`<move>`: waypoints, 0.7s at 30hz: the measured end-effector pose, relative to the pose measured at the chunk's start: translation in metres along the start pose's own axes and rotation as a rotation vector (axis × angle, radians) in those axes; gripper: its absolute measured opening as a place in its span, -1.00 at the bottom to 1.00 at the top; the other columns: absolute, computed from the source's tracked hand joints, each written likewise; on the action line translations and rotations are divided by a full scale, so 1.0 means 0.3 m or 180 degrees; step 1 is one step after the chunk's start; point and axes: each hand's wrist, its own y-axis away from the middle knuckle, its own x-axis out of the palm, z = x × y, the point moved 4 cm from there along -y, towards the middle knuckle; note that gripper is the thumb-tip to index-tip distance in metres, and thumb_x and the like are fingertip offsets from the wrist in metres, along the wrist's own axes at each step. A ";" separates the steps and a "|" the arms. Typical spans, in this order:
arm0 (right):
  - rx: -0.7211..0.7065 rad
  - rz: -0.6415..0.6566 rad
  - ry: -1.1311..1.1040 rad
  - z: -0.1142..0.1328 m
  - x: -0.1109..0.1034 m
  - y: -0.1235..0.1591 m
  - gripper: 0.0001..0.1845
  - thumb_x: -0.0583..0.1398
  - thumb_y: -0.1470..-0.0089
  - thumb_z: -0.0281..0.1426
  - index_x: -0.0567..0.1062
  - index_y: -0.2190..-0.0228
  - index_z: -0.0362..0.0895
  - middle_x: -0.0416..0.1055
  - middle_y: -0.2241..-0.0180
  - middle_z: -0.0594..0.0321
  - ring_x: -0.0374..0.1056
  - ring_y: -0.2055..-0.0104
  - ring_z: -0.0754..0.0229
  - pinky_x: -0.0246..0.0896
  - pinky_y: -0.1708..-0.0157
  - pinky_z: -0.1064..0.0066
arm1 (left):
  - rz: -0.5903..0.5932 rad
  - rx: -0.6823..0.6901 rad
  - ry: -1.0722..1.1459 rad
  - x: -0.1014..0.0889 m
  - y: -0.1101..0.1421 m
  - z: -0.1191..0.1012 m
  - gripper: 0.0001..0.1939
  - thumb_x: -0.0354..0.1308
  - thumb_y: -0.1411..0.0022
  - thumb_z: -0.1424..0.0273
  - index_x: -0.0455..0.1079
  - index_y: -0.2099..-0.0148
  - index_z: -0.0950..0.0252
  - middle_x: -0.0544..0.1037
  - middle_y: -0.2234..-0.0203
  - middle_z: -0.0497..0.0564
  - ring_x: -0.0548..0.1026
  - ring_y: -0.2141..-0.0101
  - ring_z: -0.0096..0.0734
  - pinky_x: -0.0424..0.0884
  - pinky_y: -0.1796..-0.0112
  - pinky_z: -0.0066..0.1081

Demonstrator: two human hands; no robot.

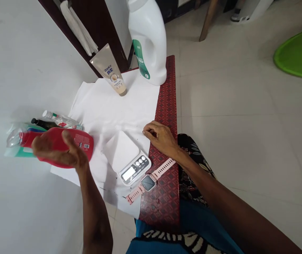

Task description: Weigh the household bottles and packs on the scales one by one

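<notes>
My left hand point(63, 150) is in front of a red bottle point(84, 141) with a clear cap. Its thumb and fingers are stretched apart, slightly smeared by motion, and I cannot tell whether they touch the bottle. Loosely curled, my right hand point(162, 137) rests at the edge of the white cloth with nothing visible in it. Between the hands sits a white digital scale point(125, 155), its display lit and its platform bare. A smartwatch point(148, 182) with a pink strap lies along the scale's near side.
A cream tube point(111, 72) and a large white jug point(151, 42) stand at the back. Beside the wall are a clear bottle point(63, 120) and a dark-capped bottle point(43, 123). White cloth point(137, 102) covers much of the red patterned table point(166, 95).
</notes>
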 end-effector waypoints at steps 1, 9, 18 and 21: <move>-0.0009 0.0003 -0.0029 0.000 -0.001 -0.001 -0.82 0.22 -0.26 -0.42 0.51 0.42 -0.08 0.51 0.30 0.19 0.43 0.31 0.16 0.34 0.17 0.28 | -0.0040 0.0270 0.0159 0.075 -0.015 -0.039 -0.31 0.18 -0.32 -0.10 0.17 -0.32 0.14 0.41 -0.13 0.21 0.41 -0.26 0.13 0.30 -0.33 0.21; -0.0065 -0.0046 -0.0253 -0.001 -0.010 -0.009 -0.79 0.22 -0.26 -0.50 0.47 0.44 -0.08 0.48 0.33 0.23 0.39 0.30 0.18 0.27 0.21 0.32 | 0.1482 -0.0629 0.1210 0.845 -0.171 -0.083 -0.09 0.57 -0.12 0.24 0.14 -0.34 0.29 0.24 -0.43 0.42 0.28 -0.46 -0.01 0.27 -0.40 -0.09; -0.0015 -0.0078 -0.0380 0.002 -0.015 -0.011 -0.73 0.22 -0.28 -0.53 0.45 0.47 -0.07 0.45 0.36 0.26 0.38 0.31 0.20 0.25 0.21 0.34 | 0.1644 -0.0913 0.1455 1.004 -0.183 -0.042 -0.54 0.55 -0.09 0.17 0.40 0.17 0.28 0.65 0.15 0.11 0.64 0.06 -0.20 0.58 -0.10 -0.11; 0.0025 -0.0077 -0.0370 -0.002 -0.011 -0.013 -0.72 0.21 -0.27 -0.56 0.44 0.48 -0.08 0.44 0.36 0.25 0.37 0.33 0.21 0.23 0.22 0.34 | 0.1511 -0.0811 0.1443 0.890 -0.158 -0.050 -0.54 0.54 -0.07 0.18 0.44 0.17 0.34 0.65 0.20 0.12 0.63 0.12 -0.22 0.60 -0.02 -0.14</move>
